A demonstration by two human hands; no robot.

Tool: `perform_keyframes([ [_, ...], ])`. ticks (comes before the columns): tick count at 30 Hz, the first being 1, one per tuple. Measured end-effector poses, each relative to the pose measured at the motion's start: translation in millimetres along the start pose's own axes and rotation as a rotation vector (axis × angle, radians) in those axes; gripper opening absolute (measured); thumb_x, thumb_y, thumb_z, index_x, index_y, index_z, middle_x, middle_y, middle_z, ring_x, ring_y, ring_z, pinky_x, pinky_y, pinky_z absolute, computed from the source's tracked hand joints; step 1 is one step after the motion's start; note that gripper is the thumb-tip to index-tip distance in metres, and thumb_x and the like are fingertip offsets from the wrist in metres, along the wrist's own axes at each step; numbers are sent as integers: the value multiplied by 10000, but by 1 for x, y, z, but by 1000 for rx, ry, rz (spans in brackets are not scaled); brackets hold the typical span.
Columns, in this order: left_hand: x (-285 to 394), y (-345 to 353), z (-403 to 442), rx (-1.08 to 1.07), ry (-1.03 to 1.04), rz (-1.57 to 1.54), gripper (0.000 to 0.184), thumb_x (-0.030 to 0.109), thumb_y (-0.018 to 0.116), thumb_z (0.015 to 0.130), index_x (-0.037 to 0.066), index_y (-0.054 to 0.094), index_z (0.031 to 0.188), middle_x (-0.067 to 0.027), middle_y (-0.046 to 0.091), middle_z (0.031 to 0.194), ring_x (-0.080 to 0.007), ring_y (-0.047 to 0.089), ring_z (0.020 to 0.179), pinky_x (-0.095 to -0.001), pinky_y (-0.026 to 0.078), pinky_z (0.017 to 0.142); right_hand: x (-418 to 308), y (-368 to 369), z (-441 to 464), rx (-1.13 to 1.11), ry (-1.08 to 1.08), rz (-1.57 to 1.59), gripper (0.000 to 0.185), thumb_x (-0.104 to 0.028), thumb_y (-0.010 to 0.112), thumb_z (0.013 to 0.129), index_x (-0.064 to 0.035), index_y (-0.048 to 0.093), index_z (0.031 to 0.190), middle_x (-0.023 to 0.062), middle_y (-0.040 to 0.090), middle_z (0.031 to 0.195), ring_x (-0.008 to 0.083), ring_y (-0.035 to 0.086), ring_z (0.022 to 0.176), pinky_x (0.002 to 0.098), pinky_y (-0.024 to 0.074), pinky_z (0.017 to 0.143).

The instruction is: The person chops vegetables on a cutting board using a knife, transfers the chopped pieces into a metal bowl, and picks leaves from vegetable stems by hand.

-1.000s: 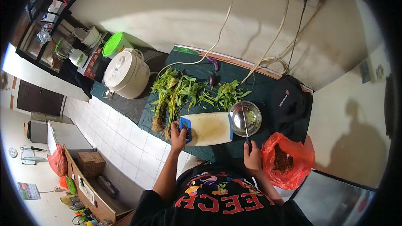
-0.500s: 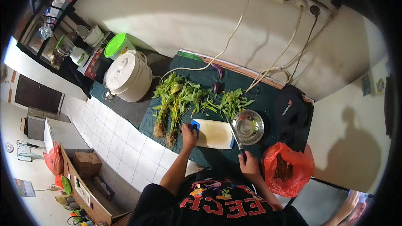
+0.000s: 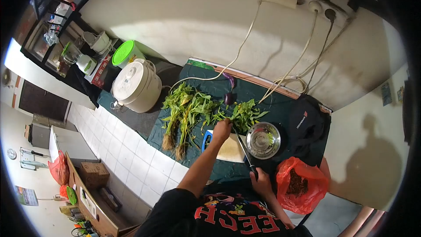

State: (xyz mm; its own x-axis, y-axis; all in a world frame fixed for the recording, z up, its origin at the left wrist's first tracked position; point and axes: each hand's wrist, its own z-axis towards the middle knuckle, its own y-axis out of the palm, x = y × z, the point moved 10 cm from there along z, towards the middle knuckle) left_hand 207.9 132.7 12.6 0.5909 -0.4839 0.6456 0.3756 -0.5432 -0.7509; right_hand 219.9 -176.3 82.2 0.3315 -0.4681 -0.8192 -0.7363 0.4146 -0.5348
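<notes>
My right hand [image 3: 262, 181] grips the dark handle of a kitchen knife [image 3: 247, 154], whose blade slants across the right end of the cutting board [image 3: 230, 151]. The board is pale with blue ends. Above its far edge, my left hand [image 3: 222, 131] has curled fingers at the stems of a small pile of leafy greens [image 3: 246, 113]; whether it holds any is hidden. To the right of the board stands a metal bowl [image 3: 263, 140] with some green bits inside. Bunches of rooted greens [image 3: 182, 114] lie to the left. An eggplant [image 3: 229, 98] lies behind.
A red plastic bag [image 3: 302, 184] hangs open at the table's right front. The dark cap [image 3: 307, 120] lies at the right edge. At the far left stands a white rice cooker [image 3: 137, 85], its cable running over the table. Another person's arm [image 3: 362, 223] shows at lower right.
My left hand has left the board's blue handle end and moved up and right to the leafy greens. The knife stays in my right hand. The view has shifted slightly.
</notes>
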Motion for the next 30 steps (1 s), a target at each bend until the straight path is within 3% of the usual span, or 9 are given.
perform_keyframes([
  [2, -3, 3, 8, 79, -179, -11, 255, 146, 618, 867, 24, 653, 1088, -228, 652, 1113, -442, 646, 986, -517, 531, 825, 6, 0, -7, 44, -39, 4, 284, -267, 601, 949, 13, 581, 989, 252, 639, 883, 472, 619, 868, 489, 483, 734],
  [5, 11, 4, 21, 170, -127, 144, 232, 156, 605, 878, 36, 644, 1073, -186, 664, 1062, -406, 636, 981, -503, 527, 847, 6, -14, -3, 143, -41, -60, 293, -269, 603, 946, 18, 582, 1000, 257, 637, 888, 464, 625, 877, 490, 485, 740],
  [7, 10, 10, 28, 211, -58, 317, 197, 140, 593, 873, 45, 664, 1030, -140, 661, 1000, -354, 598, 1030, -474, 528, 853, 12, -13, -6, 21, 106, -58, 337, -275, 599, 950, 39, 588, 1072, 272, 650, 941, 456, 635, 917, 476, 501, 778],
  [12, 15, -4, 19, 169, -72, 349, 138, 140, 608, 853, 68, 708, 913, -135, 672, 963, -352, 627, 981, -465, 527, 832, 16, -8, -10, 18, 62, -90, 378, -290, 592, 954, 57, 585, 1107, 277, 654, 987, 452, 638, 947, 473, 512, 811],
  [15, 3, -10, 22, 132, -48, -137, 209, 143, 692, 817, 50, 716, 1002, -155, 707, 947, -331, 688, 898, -428, 536, 804, 16, 2, -10, 30, 9, -119, 373, -289, 589, 955, 53, 588, 1102, 274, 654, 1022, 456, 633, 966, 480, 509, 832],
  [18, -7, -12, 19, 166, -29, -269, 225, 118, 687, 836, 42, 701, 1048, -152, 728, 958, -334, 704, 882, -411, 544, 786, 9, 12, -11, -54, 31, -115, 365, -279, 586, 955, 53, 588, 1108, 275, 653, 1046, 457, 628, 989, 494, 499, 862],
  [23, -6, -22, 4, 18, -127, -392, 287, 84, 670, 863, -1, 652, 1136, -150, 735, 921, -214, 717, 838, -316, 542, 757, 3, 33, 3, -144, 4, -184, 347, -258, 578, 945, 50, 568, 1104, 270, 631, 1062, 422, 622, 1032, 504, 495, 889],
  [25, -16, -17, -5, -11, -62, -723, 268, 109, 655, 921, -22, 641, 1154, -107, 737, 926, -149, 693, 855, -294, 530, 758, 3, 49, 13, -164, -96, -265, 335, -228, 571, 938, 42, 549, 1134, 251, 601, 1082, 409, 600, 1046, 485, 495, 895],
  [30, -1, -43, -59, -107, -150, -760, 279, 155, 609, 995, -14, 609, 1217, -66, 726, 1027, -152, 669, 936, -305, 518, 830, 4, 79, 45, -136, -228, -364, 287, -163, 594, 900, 29, 557, 1110, 243, 574, 1064, 414, 580, 999, 493, 488, 871],
])
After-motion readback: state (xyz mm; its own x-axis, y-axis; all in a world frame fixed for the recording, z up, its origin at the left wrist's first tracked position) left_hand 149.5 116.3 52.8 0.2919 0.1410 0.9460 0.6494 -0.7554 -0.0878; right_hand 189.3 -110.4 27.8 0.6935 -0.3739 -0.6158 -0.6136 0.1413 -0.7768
